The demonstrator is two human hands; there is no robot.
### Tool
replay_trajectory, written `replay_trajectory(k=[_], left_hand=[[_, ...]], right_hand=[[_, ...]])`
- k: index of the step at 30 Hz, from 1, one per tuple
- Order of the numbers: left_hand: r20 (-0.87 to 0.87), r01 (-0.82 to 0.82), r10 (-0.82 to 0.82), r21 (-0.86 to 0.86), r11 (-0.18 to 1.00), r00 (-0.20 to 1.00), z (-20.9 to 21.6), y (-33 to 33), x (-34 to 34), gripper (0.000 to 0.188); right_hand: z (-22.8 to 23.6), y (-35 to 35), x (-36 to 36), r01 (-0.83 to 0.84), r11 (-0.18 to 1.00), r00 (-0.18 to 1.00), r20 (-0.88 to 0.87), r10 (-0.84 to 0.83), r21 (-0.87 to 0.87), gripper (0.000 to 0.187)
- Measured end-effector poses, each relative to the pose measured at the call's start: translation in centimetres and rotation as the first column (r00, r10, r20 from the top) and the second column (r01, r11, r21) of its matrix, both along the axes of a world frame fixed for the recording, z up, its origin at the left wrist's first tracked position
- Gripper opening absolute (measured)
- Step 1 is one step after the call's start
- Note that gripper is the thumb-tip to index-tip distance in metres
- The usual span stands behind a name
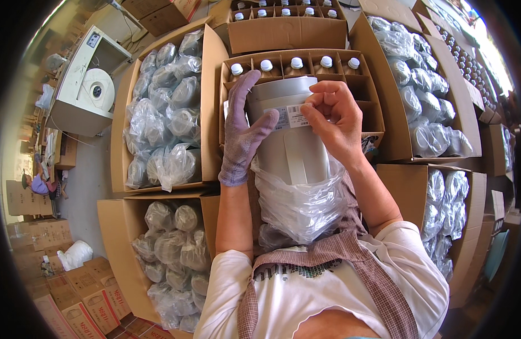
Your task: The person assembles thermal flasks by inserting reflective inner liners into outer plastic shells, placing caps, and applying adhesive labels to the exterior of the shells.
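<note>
A large grey thermos jug (286,144) leans upright against my front, its lower part wrapped in a clear plastic bag (297,200). A lighter handle-like strip runs down its side. My left hand (246,121), in a purple-grey glove, grips the jug from the left, with the thumb across its front. The white barcode label (296,116) lies on the jug's upper body. My bare right hand (335,118) pinches at the right edge of this label between thumb and forefinger, the other fingers curled. The underside of the jug is hidden by the bag.
Just beyond the jug stands a divided carton (373,93) of brown bottles with white caps; another such carton (289,37) is behind it. Open cartons of plastic-wrapped jugs flank me at left (119,147) and right (407,141). A white machine (80,85) stands far left.
</note>
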State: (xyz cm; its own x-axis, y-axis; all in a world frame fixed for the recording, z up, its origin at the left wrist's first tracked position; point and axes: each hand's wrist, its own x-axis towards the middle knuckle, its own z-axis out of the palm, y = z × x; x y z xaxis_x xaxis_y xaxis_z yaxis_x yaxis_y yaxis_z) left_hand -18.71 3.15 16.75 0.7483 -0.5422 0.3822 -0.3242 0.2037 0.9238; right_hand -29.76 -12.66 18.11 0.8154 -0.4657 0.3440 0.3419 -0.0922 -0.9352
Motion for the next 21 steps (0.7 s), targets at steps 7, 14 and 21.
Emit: replay_trajectory(k=[7,14,21], left_hand=[[-0.101,-0.011,0.012,0.009,1.0,0.995,-0.23,-0.03,-0.13,0.078],[-0.051,-0.014,0.013,-0.003,1.0,0.999,-0.79,-0.14,0.01,0.075],[0.055,-0.056,0.053,0.048,0.997,0.997,-0.42,-0.17,-0.05,0.075]], right_hand=[[-0.36,0.04,0.24,0.007,0.999,0.999,0.039,-0.005,-0.035,0.03],[-0.49,0.09,0.21,0.027,0.998,0.999,0.045,-0.025,-0.051,0.029],[-0.37,0.17,0.23,0.045,0.996,0.998,0.038,-0.042,-0.073,0.029]])
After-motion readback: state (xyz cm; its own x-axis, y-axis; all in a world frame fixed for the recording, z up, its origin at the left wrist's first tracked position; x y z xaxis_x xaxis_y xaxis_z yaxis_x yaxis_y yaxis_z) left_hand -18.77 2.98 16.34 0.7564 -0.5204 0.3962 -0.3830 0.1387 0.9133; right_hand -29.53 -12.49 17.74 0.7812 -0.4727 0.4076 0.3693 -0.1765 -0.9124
